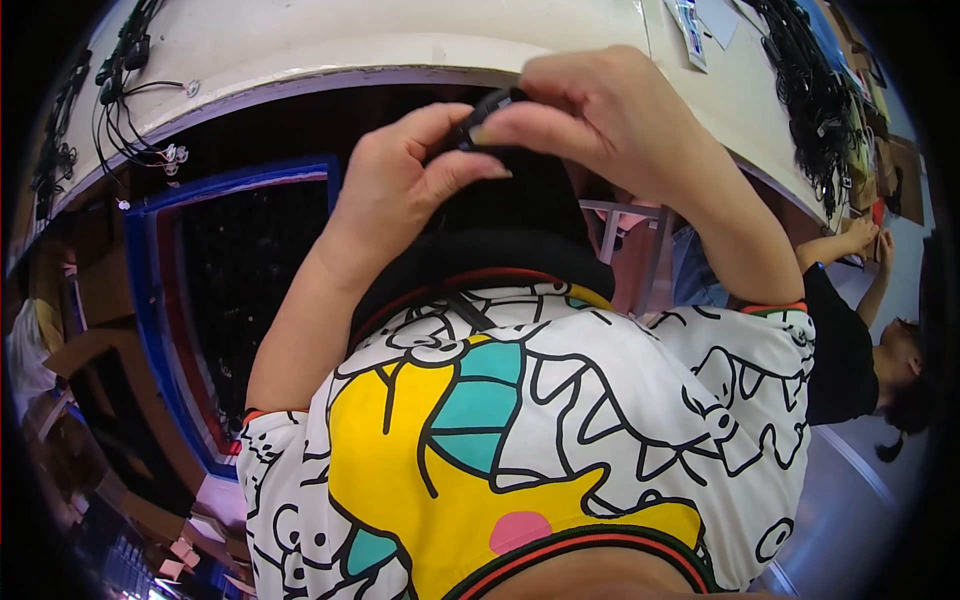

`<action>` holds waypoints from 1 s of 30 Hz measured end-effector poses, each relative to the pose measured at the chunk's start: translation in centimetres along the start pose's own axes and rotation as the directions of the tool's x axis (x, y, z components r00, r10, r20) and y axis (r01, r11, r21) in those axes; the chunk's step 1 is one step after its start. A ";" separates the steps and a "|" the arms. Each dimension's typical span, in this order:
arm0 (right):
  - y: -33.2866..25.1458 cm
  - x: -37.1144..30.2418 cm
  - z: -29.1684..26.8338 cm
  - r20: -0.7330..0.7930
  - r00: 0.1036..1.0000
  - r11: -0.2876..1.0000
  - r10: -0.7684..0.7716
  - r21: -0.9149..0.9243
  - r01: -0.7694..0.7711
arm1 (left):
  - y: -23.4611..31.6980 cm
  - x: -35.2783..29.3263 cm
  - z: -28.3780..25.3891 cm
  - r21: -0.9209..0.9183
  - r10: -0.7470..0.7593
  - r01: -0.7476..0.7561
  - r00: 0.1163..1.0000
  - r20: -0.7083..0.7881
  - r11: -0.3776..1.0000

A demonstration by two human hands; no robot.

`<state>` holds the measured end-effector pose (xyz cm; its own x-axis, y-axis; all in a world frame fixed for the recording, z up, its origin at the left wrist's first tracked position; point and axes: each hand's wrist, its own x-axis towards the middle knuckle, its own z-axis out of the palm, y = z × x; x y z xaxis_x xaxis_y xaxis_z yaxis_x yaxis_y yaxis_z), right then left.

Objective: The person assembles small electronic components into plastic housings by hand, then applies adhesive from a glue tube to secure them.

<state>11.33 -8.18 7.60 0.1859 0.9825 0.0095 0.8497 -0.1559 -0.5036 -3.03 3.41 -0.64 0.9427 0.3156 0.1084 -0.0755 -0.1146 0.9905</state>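
Observation:
A small black part (492, 104), with a smooth dark surface, is held at the near edge of the table between my two hands. My left hand (405, 165) grips its left side, thumb below and index finger above. From the right, my right hand (590, 115) pinches the same part, its thumb pressed along the front and its fingers curled behind. The fingers cover much of the part, so its exact kind cannot be told.
Black cables with plugs and small white connectors (172, 155) hang over the table's (330, 45) left edge. A thick bundle of black cables (815, 105) lies at the right, near a small packet (688, 35). A blue-rimmed bin (150, 290) stands below left. Another person (850, 335) works at far right.

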 end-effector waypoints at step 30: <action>0.5 1.6 3.8 0.034 0.999 0.877 0.040 0.478 -0.051 | -0.9 -1.3 -1.5 0.216 0.107 -0.064 0.976 -0.191 0.974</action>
<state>10.20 -6.26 4.07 0.2030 0.9784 -0.0401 0.4992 -0.1386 -0.8553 -4.67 4.47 -1.50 0.8497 0.4757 0.2275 -0.0640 -0.3352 0.9400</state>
